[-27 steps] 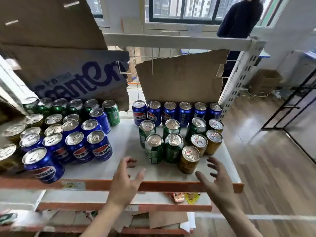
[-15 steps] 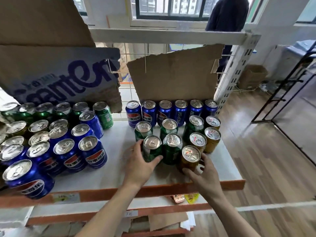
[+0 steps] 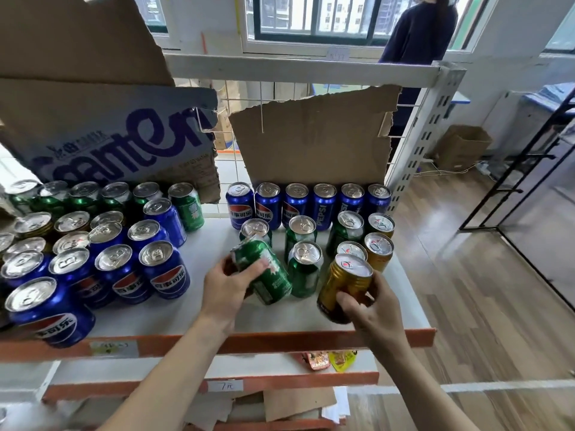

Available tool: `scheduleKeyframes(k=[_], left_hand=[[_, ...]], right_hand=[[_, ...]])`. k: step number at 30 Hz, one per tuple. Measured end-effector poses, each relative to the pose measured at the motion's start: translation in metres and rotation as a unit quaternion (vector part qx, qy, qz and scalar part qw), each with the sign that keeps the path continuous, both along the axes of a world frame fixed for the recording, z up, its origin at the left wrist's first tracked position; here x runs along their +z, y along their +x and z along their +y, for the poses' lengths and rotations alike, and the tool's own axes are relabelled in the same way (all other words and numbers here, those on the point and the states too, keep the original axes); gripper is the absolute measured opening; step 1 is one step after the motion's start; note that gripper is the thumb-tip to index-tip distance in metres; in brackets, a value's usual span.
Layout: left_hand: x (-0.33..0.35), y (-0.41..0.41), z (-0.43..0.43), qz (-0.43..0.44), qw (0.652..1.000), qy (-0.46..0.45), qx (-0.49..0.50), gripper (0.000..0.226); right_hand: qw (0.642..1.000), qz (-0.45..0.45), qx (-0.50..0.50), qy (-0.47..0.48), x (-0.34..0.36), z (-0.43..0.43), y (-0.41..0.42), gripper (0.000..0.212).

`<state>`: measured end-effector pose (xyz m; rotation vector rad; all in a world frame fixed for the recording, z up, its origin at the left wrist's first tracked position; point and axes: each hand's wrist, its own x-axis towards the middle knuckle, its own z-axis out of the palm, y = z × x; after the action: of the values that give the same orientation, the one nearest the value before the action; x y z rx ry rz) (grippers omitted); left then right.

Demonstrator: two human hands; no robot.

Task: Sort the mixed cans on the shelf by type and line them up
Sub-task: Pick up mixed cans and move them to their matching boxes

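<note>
My left hand (image 3: 228, 289) grips a green can (image 3: 267, 275), lifted and tilted with its top leaning away to the left. My right hand (image 3: 368, 309) grips a gold can (image 3: 343, 284), raised off the white shelf (image 3: 205, 262) near its front edge. Behind them stand upright green cans (image 3: 303, 269) and gold cans (image 3: 378, 251). A row of blue Pepsi cans (image 3: 294, 205) lines the back. On the left is a mixed cluster of blue cans (image 3: 163, 269), green cans (image 3: 185, 206) and gold cans (image 3: 71, 222).
Torn cardboard sheets (image 3: 314, 141) stand behind the cans and overhang the left cluster. The shelf's orange front rail (image 3: 249, 342) runs below my wrists. A grey upright post (image 3: 417, 141) bounds the right end. Another person (image 3: 417, 35) stands by the window. A lower shelf (image 3: 217, 387) holds papers.
Both hands reached from the shelf's front edge to the front cans, closed round them and lifted. The green can now tilts in my left hand; the gold can is raised in my right.
</note>
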<state>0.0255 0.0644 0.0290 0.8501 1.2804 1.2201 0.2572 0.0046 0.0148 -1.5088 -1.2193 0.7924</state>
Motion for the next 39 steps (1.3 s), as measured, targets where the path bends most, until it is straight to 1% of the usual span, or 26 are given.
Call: scheduleKeyframes(k=[2,5,8,10,13,15,16,18,20,23,27,32,34,35,38,39], left_hand=[[0.014,-0.005,-0.009,-0.083,0.996,-0.011,-0.011,0.046],[0.029,-0.010,-0.028,-0.151,0.988,-0.020,-0.017,0.043],[0.036,-0.017,-0.052,-0.206,0.978,-0.021,0.010,0.029],[0.037,-0.026,-0.069,-0.215,0.975,-0.022,0.050,0.028],[0.034,-0.046,-0.097,-0.194,0.975,-0.029,0.108,0.037],[0.032,-0.058,-0.116,-0.182,0.972,-0.033,0.146,0.034],[0.032,-0.064,-0.124,-0.179,0.969,-0.031,0.164,0.029],[0.033,-0.073,-0.137,-0.178,0.966,-0.029,0.183,0.026],[0.033,-0.084,-0.147,-0.166,0.968,-0.030,0.185,0.029],[0.034,-0.098,-0.154,-0.137,0.976,-0.032,0.168,0.039],[0.033,-0.115,-0.155,-0.132,0.978,-0.031,0.161,0.047],[0.035,-0.140,-0.132,-0.107,0.985,-0.015,0.134,0.058],[0.040,-0.149,-0.118,-0.092,0.989,0.000,0.114,0.059],[0.043,-0.154,-0.110,-0.088,0.991,0.008,0.102,0.059],[0.051,-0.171,-0.089,-0.083,0.993,0.019,0.076,0.057],[0.053,-0.178,-0.082,-0.082,0.994,0.024,0.067,0.055]], right_hand=[[0.999,0.039,0.012,0.012,0.013,0.002,-0.004,0.067],[0.995,0.090,0.051,0.005,0.025,0.000,-0.013,0.054],[0.984,0.145,0.097,-0.024,0.026,-0.007,-0.025,0.040],[0.973,0.185,0.130,-0.044,0.026,-0.012,-0.037,0.034],[0.950,0.247,0.173,-0.076,0.025,-0.017,-0.057,0.024],[0.934,0.280,0.201,-0.093,0.027,-0.020,-0.070,0.019],[0.928,0.289,0.214,-0.099,0.027,-0.022,-0.077,0.019],[0.920,0.302,0.226,-0.106,0.027,-0.024,-0.089,0.026],[0.915,0.300,0.241,-0.119,0.027,-0.027,-0.102,0.035],[0.911,0.294,0.260,-0.128,0.028,-0.029,-0.119,0.042],[0.907,0.286,0.276,-0.137,0.031,-0.027,-0.138,0.048],[0.912,0.286,0.266,-0.128,0.042,-0.018,-0.162,0.047],[0.914,0.292,0.254,-0.118,0.046,-0.011,-0.172,0.048],[0.916,0.294,0.250,-0.109,0.047,-0.008,-0.177,0.050],[0.924,0.286,0.237,-0.091,0.055,0.000,-0.192,0.067],[0.927,0.282,0.235,-0.083,0.057,0.003,-0.196,0.063]])
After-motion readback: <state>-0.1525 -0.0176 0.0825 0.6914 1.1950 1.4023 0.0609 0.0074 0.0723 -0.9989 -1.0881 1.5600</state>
